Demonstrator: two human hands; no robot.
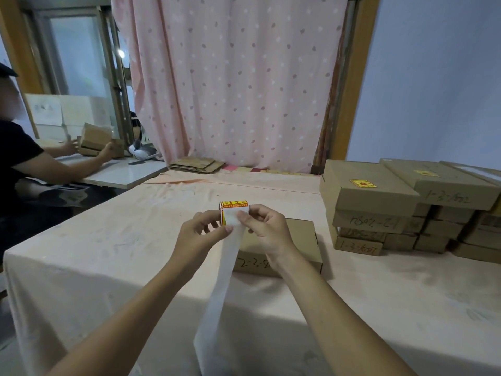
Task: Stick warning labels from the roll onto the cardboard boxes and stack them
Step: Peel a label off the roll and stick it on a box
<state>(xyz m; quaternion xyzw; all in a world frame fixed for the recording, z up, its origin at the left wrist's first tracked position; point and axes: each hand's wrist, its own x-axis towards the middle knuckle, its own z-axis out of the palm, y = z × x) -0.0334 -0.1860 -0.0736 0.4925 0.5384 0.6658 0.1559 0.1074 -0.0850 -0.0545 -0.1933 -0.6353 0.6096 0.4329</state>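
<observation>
I hold a roll of yellow and red warning labels up over the table. My left hand grips the roll from the left. My right hand pinches the roll's front at its right side. A long white backing strip hangs down from the roll toward me. Under my hands lies a flat cardboard box with handwritten numbers on its front side. Its top shows no label where I can see it. At the right stand stacks of boxes; two top boxes carry a yellow label.
The table is covered with a pale pink cloth. Flattened cardboard lies at the back edge by a pink dotted curtain. At the left a person in a dark shirt handles a box at another table.
</observation>
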